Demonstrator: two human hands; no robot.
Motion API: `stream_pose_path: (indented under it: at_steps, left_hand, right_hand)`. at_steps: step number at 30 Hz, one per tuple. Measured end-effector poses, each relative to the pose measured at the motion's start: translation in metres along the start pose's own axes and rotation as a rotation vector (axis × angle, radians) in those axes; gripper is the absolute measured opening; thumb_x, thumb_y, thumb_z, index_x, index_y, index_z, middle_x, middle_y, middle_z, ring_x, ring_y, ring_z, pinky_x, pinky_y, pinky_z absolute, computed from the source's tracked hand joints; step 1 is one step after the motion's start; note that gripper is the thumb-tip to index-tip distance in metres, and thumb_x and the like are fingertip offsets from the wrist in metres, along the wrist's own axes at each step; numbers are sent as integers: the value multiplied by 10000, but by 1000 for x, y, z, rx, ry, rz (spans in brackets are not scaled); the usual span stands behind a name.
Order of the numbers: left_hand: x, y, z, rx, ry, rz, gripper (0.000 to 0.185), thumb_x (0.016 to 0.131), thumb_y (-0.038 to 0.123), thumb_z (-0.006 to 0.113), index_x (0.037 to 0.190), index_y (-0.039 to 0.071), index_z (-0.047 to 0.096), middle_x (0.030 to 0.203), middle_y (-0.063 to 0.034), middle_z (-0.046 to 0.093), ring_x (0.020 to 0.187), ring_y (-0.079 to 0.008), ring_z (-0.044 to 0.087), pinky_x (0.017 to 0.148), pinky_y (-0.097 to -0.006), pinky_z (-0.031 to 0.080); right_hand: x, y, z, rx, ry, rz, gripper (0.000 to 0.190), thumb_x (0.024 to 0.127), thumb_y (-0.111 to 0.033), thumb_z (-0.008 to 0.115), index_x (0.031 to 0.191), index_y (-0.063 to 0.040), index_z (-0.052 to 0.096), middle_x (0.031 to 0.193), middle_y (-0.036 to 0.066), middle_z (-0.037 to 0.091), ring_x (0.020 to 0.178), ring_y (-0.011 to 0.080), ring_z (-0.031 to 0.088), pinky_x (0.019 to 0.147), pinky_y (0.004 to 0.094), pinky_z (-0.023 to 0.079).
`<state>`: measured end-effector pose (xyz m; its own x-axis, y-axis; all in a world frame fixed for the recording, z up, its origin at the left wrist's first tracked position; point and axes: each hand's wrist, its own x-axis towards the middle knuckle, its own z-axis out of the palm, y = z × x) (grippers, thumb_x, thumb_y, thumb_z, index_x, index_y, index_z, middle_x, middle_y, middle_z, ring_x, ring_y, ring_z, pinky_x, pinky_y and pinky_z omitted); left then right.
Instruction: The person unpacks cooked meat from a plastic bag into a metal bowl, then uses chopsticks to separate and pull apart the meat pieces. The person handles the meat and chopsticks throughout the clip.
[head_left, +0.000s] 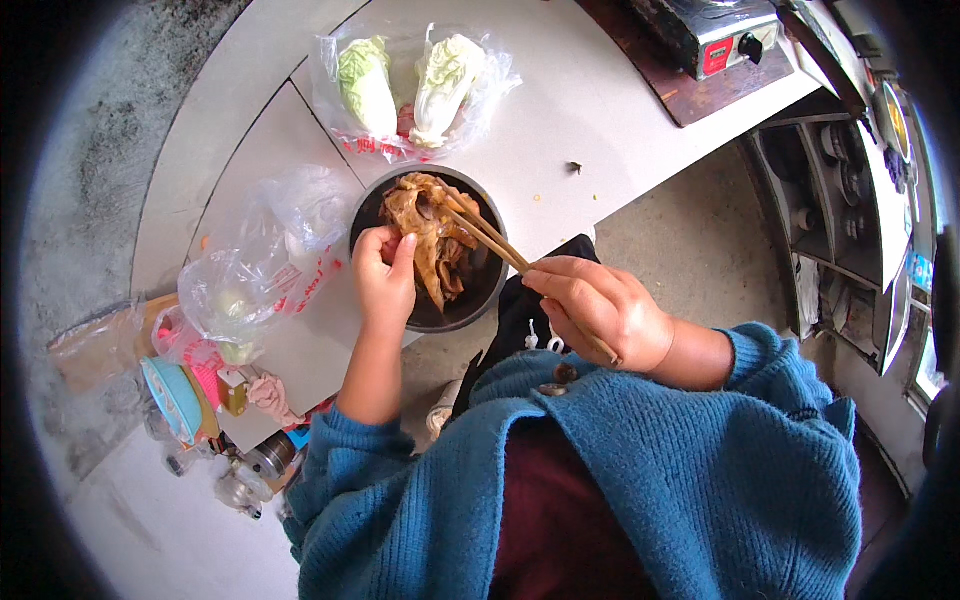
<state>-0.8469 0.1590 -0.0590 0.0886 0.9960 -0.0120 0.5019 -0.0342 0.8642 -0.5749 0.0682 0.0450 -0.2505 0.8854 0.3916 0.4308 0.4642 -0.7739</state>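
Note:
A round dark pot (491, 296) stands at the table's near edge, directly before me, with browned cooked meat (418, 214) in it, apparently poultry. At the pot's left side, my left hand (386, 277) pinches the meat between thumb and fingers. My right hand (600, 311) grips a pair of wooden chopsticks (491, 238) from the right. Their far tips reach into the upper part of the meat, and what they touch there is partly hidden. The pot's bottom is mostly covered by the meat and shadow.
Behind the pot, two napa cabbages (367, 86) lie on a plastic bag (487, 97). Another clear bag (247, 262) is at left, near a light-blue basin (169, 397). A gas stove (709, 37) sits at far right, above open shelves (825, 195). A small dark scrap (574, 167) lies on the tabletop (585, 97).

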Motion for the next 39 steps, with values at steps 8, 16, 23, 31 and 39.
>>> stream_pose_path:
  at_steps: [8,16,23,31,39]
  left_hand:
    - [-13,-2,-12,-26,27,-80,160,869,103,691,900,-10,582,799,-41,546,685,-118,498,648,-269,444]
    - [1,-3,3,244,28,-25,160,850,87,702,904,-14,591,798,-67,557,650,-157,517,626,-296,461]
    - [8,35,31,225,-81,83,140,838,51,692,900,-10,583,825,-73,543,675,-165,520,636,-297,463]
    - [22,52,66,-87,-205,-27,161,876,108,691,916,-11,591,760,-10,550,665,-86,463,641,-240,430]
    - [28,57,79,-190,-200,-136,151,944,118,623,996,-21,597,938,-32,622,832,-83,536,773,-226,433]
  right_hand:
    - [1,11,5,198,81,246,127,914,20,557,1040,15,576,945,151,672,846,252,690,737,337,565]
    - [3,36,17,168,39,342,98,929,-42,552,1003,11,588,913,151,671,818,267,684,726,360,562]
    - [-18,18,-10,-53,-69,228,286,856,-13,618,1130,6,538,1052,176,611,850,322,661,696,390,566]
    - [-33,20,-53,-137,-11,198,372,804,-82,592,1146,48,521,1057,203,585,894,358,642,725,400,557]
    - [-44,41,-61,-95,16,273,278,855,-19,611,1120,26,543,1060,202,600,871,358,646,740,408,557]
